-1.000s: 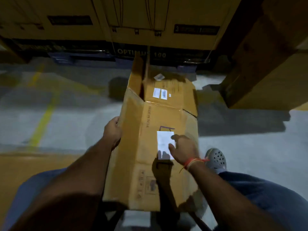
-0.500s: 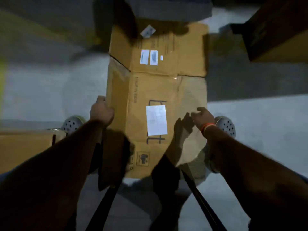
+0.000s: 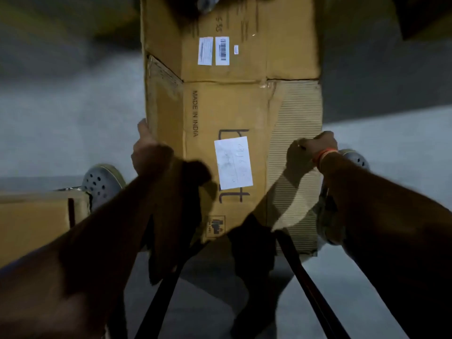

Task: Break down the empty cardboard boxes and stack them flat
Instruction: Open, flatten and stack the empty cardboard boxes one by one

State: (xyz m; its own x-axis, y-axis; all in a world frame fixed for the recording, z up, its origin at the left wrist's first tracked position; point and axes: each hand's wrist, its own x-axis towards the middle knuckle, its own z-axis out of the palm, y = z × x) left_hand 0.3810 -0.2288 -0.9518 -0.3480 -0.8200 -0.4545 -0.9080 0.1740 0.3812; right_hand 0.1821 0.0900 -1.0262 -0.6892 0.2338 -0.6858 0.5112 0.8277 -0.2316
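Head view — second box (image 3: pixel 36 216) left, shoes (image 3: pixel 101 183) flanking.

Both forearms reach forward and down. The left hand (image 3: pixel 146 152) grips the box (image 3: pixel 227 113) at its left edge — thumb up; the right hand (image 3: pixel 315 149) curls over its right edge.

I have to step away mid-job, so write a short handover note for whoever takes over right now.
Left hand grips the left edge of the cardboard box; right hand grips its right edge, where the corrugated inner layer shows. The box is flattened, held between the two grey shoes. More cardboard lies at left. Done: box collapsed. Left: lay it flat on a stack.
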